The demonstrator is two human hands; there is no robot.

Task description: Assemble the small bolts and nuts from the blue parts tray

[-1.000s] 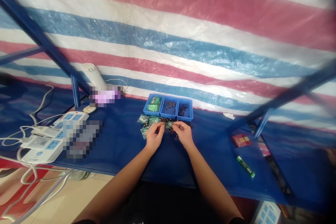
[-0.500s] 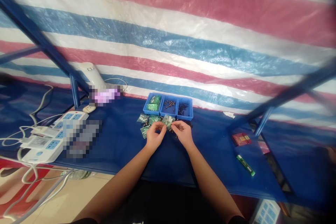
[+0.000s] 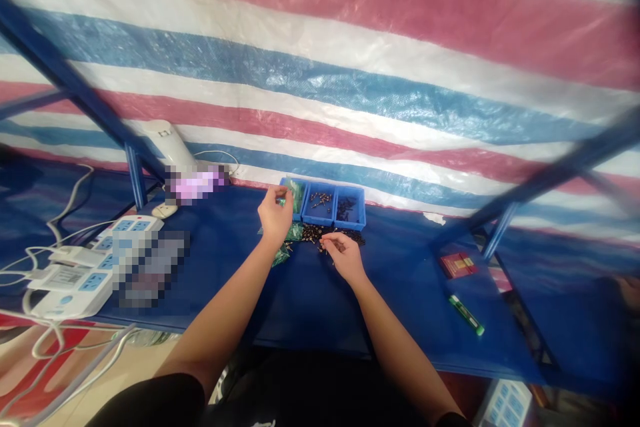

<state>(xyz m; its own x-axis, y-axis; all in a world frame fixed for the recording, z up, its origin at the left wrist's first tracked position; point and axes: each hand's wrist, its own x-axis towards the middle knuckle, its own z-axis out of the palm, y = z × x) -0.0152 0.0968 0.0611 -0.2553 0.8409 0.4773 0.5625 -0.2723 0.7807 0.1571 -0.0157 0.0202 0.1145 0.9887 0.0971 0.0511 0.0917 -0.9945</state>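
Blue tabletop [image 3: 400,287] before you.
Your right hand [image 3: 345,256] is half-closed at loose hardware [image 3: 311,232], hold unclear; beyond, your left hand [image 3: 275,213] curls by packets [image 3: 297,197] in the left bin [image 3: 299,218], grip unclear; packets likely light, slippery, best held by edges.

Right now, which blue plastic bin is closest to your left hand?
The leftmost blue plastic bin, with green packets: the left hand partly hides it; the middle bin and right bin, holding small loose parts, sit farther away.

Makeshift workshop, striped tarp [image 3: 320,80] behind, blue bench [image 3: 405,280], parts bins [image 3: 319,221]
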